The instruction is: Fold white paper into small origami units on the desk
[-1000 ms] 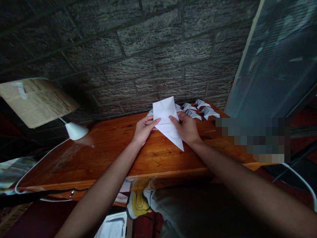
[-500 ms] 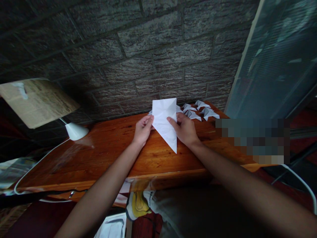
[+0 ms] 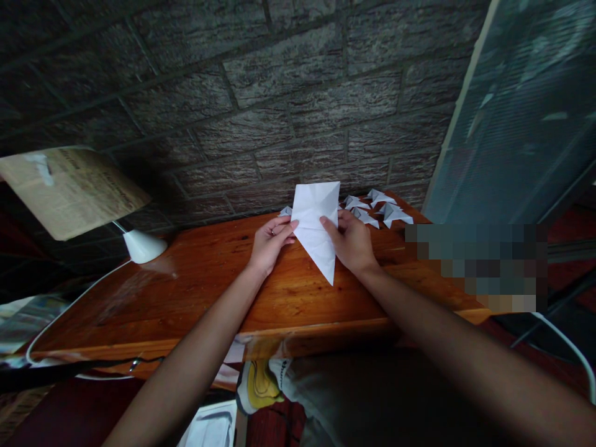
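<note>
Two hands pinch a folded sheet over the table

From where I stand, the wooden table (image 3: 200, 285) runs along a rough block wall (image 3: 307, 87), its reddish-brown top catching a dull shine. A lamp (image 3: 144, 247) with a brown paper shade stands at its left end, and a dusty panel (image 3: 503, 124) leans in on the right. Small folded pieces (image 3: 393, 214) sit along the back edge, mostly right of the sheet. Below the table's front edge I can see a yellow shoe (image 3: 261, 385) and a white box (image 3: 212, 425).

Both forearms reach in from the near side and converge at the middle. The left hand (image 3: 267, 248) is nearly closed on the left edge of the paper (image 3: 316, 208), thumb in front. The right hand (image 3: 356, 245) pinches the right edge, thumb flat on the front, fingers mostly behind. The paper is held between them above the table, its sharp point towards the person.
</note>
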Demonstrator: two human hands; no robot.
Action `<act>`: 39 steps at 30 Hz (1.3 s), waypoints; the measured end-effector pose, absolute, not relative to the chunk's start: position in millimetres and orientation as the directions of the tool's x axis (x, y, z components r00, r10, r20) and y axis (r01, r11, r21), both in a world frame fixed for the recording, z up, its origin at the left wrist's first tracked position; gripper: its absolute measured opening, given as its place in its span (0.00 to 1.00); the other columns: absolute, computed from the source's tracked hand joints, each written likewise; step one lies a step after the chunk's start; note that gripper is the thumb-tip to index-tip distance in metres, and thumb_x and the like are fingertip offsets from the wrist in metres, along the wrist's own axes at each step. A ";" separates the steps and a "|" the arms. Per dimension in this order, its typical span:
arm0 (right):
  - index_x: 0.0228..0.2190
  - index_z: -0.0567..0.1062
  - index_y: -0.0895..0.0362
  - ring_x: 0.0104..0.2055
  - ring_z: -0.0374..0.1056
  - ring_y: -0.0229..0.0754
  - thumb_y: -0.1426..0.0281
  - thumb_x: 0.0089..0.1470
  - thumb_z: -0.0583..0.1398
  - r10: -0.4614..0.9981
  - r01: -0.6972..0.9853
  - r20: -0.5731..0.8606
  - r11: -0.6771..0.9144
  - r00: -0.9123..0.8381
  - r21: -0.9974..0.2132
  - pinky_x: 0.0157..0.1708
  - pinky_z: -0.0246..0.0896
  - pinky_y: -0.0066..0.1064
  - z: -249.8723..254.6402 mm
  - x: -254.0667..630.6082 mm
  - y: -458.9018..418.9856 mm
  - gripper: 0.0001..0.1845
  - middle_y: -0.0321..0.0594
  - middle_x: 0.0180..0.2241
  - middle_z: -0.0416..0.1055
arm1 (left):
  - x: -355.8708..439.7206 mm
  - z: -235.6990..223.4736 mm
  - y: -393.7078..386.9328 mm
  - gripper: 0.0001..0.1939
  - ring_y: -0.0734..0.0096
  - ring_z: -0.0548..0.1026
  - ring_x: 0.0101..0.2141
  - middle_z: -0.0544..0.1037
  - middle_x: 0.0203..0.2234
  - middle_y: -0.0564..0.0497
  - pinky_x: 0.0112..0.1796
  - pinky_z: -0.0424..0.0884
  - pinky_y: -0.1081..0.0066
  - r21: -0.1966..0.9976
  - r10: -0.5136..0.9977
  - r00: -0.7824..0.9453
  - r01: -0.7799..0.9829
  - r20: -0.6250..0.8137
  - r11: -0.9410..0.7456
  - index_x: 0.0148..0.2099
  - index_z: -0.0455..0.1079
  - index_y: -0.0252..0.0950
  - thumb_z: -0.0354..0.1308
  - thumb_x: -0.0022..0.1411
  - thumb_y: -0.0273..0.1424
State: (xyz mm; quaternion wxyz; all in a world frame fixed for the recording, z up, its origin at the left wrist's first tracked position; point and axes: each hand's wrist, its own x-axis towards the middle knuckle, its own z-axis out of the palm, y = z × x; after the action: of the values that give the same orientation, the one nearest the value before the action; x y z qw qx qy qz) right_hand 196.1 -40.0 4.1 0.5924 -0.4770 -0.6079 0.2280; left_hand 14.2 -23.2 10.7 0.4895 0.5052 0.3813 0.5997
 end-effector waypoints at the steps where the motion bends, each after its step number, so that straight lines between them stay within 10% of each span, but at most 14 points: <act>1: 0.37 0.74 0.55 0.38 0.77 0.50 0.59 0.60 0.60 0.849 0.300 0.504 0.445 0.160 -0.844 0.35 0.68 0.36 3.8 196.0 -39.8 0.12 0.47 0.37 0.81 | 14.6 10.5 -23.6 0.23 0.76 0.77 0.28 0.82 0.29 0.51 0.32 0.73 0.76 0.958 0.976 0.031 -0.199 0.216 -0.206 0.39 0.79 0.35 0.77 0.42 0.40; 39: 0.42 0.77 0.51 0.44 0.77 0.51 0.69 0.57 0.61 0.832 0.283 0.551 0.514 0.064 -0.809 0.44 0.73 0.41 -12.0 193.7 -23.8 0.10 0.42 0.39 0.82 | 12.5 6.0 -23.9 0.20 0.64 0.78 0.39 0.83 0.41 0.47 0.43 0.70 0.67 0.879 0.875 0.168 0.074 0.454 -0.471 0.45 0.81 0.37 0.73 0.49 0.38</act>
State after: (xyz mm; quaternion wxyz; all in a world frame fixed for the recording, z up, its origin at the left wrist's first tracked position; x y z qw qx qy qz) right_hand 193.7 -23.8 -12.0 0.5863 -0.4336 -0.6430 0.2340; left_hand 12.5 -23.9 6.0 0.3723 0.6676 0.3552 0.5382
